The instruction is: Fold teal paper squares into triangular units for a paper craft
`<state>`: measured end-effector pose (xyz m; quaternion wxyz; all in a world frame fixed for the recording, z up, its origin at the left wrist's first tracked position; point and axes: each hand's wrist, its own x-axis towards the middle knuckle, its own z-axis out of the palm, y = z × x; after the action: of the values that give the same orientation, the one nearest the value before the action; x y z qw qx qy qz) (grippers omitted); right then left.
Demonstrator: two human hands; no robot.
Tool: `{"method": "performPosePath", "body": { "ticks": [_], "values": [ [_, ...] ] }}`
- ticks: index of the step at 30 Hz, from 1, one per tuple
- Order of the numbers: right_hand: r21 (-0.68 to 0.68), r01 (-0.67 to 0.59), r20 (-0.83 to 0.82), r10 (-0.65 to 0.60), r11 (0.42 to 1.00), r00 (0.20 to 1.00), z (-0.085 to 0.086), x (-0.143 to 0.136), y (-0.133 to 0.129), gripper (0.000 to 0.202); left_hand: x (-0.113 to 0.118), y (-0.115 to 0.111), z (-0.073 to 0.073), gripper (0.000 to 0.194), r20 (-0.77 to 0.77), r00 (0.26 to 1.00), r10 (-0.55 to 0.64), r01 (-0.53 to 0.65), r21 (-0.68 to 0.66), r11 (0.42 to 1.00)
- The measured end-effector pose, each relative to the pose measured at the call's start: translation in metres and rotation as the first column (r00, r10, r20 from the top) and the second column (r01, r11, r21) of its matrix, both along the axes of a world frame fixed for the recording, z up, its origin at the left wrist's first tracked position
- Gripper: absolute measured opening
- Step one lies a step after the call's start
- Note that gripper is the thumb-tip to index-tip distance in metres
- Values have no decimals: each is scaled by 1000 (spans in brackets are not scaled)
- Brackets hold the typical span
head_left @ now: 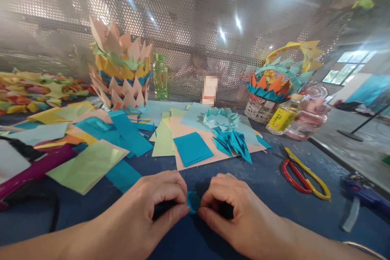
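Note:
Between my two hands, low in the middle of the head view, is a small folded piece of blue paper [193, 202]. My left hand [158, 203] pinches its left side, thumb against fingertips. On the opposite side my right hand [225, 203] pinches it the same way. Much of the paper is hidden behind the fingers. Just beyond lie a stack of blue paper squares [192, 148] and several pointed folded blue pieces [233, 144], both on a peach sheet [183, 165]. A ring of light-blue folded paper [221, 118] sits behind them.
Red-and-yellow-handled scissors [304, 174] and a blue glue gun [365, 195] lie at right. Coloured paper sheets [88, 164] and a purple tool [36, 170] are at left. Tall paper crowns [120, 69], a green bottle [160, 77], a yellow-labelled bottle [283, 115] and a basket [258, 109] stand behind.

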<state>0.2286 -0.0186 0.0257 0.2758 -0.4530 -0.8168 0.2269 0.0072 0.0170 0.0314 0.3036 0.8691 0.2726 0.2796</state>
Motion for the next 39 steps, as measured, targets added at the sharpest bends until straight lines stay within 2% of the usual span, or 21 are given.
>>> {"method": "performPosePath", "body": {
  "ticks": [7, 16, 26, 34, 39],
  "values": [
    [-58, 25, 72, -21, 998, 997, -1, -2, 1, 14, 2, -2, -5, 18, -73, 995, 67, -67, 12, 998],
    [-90, 66, 84, -58, 994, 995, -3, -2, 1, 15, 5, -2, -10, 19, -44, 991, 125, -117, 149, 982],
    [-133, 103, 53, -97, 986, 994, -1, -3, 3, 22, 3, -3, -14, 13, -39, 989, 146, -141, 111, 984],
    [-121, 97, 66, -89, 988, 994, -2, -3, 3, 24, 2, -1, -16, 21, 16, 998, 53, -54, 124, 991],
    [-124, 90, 61, -83, 988, 995, -3, -2, 3, 26, -1, -5, -13, 27, -51, 998, 33, -21, 205, 979]
  ]
}}
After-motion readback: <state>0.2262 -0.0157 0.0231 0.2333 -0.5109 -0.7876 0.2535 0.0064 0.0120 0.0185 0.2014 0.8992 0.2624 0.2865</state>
